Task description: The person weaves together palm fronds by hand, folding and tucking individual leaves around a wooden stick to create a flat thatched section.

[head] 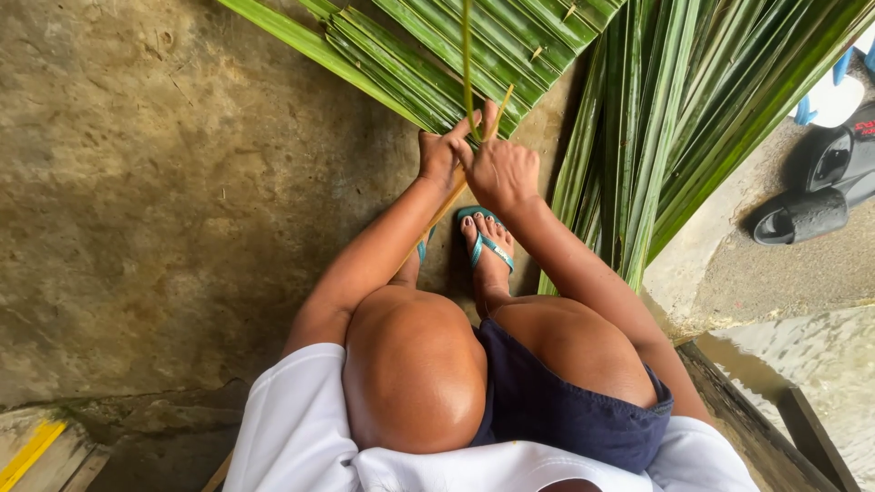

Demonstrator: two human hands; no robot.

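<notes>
Two hands (474,159), one leaf strip (467,64)

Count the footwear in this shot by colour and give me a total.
Teal flip-flops: 2, one mostly hidden behind the left forearm
Black slides: 2
Total: 4

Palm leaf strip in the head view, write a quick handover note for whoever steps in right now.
Left hand: shut on the pale midrib stick, grip near its upper end.
Right hand: shut on the green leaf strip, which runs straight up out of view.
Both hands meet just above the foot in a teal sandal.
Palm fronds lie fanned on the concrete floor ahead and to the right.
Done: the strip stands apart from the stick up top.
Left: how far the strip is peeled cannot be told; the fronds on the floor look whole.
</notes>
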